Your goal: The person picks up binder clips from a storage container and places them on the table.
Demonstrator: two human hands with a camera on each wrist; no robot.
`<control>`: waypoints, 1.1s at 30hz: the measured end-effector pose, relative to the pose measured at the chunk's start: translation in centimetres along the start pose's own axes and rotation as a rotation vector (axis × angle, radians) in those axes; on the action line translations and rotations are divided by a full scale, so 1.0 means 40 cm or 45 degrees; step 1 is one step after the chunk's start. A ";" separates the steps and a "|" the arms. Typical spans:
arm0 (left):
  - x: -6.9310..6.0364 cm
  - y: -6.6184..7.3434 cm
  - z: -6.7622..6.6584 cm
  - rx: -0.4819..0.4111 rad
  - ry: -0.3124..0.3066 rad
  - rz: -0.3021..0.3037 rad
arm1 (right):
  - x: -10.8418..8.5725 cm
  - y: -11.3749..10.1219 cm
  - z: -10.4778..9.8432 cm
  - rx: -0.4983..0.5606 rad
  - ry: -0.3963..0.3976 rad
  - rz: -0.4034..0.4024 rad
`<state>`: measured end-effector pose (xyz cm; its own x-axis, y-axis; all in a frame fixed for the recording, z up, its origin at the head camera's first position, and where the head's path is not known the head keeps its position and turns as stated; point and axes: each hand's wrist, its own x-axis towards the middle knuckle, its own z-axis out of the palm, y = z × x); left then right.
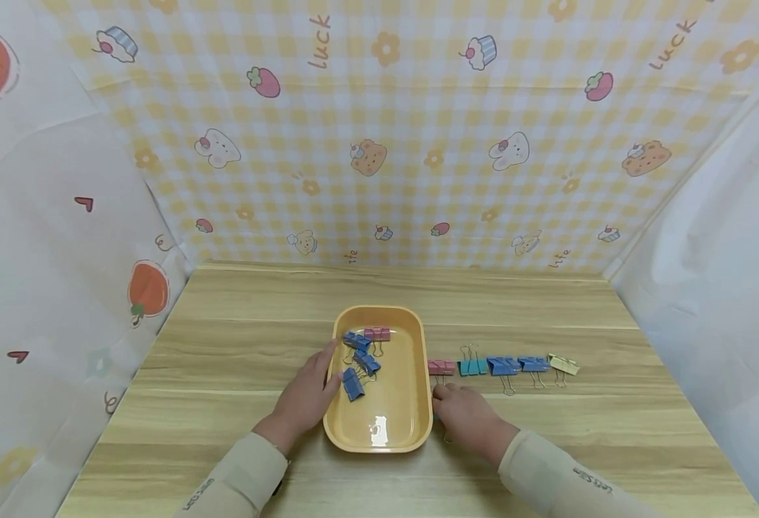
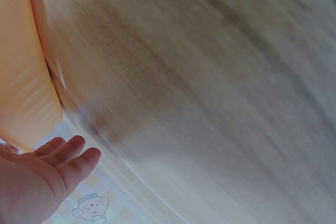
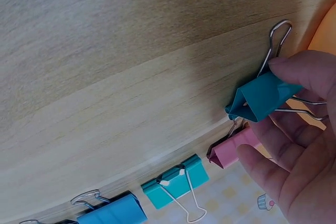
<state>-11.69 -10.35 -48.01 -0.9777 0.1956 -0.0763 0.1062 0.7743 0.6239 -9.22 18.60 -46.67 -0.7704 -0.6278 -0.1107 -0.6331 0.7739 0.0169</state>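
Note:
My right hand [image 1: 468, 419] is beside the tray's right wall, pinching a teal binder clip [image 3: 265, 95] between thumb and fingers; in the head view the hand mostly covers this clip. The yellow tray [image 1: 385, 440] stands lengthwise before me. Against its left side rests my left hand [image 1: 306, 392], thumb at the rim and other fingers fairly straight in the left wrist view. Inside the tray lie three blue binder clips, one of them [image 1: 353, 385] nearest me, and a pink binder clip [image 1: 377, 334].
Right of the tray runs a row of binder clips: pink [image 1: 441, 367], teal [image 1: 473, 367], blue [image 1: 503, 366], another blue [image 1: 533, 364] and pale yellow [image 1: 563, 364]. They lie on a wooden table [image 1: 224, 338]. A checked cloth [image 1: 379, 208] hangs behind it.

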 end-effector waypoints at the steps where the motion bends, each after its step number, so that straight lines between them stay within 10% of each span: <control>1: 0.000 0.000 0.000 -0.001 0.001 0.001 | -0.001 0.001 0.000 -0.001 0.002 -0.003; 33: -0.002 0.005 -0.005 -0.012 -0.006 -0.006 | -0.048 0.013 -0.062 0.085 0.071 0.021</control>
<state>-11.62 -10.33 -47.74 -0.9773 0.1952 -0.0828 0.1002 0.7693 0.6309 -8.25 20.01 -44.00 -0.7849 -0.6171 -0.0555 -0.6153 0.7869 -0.0479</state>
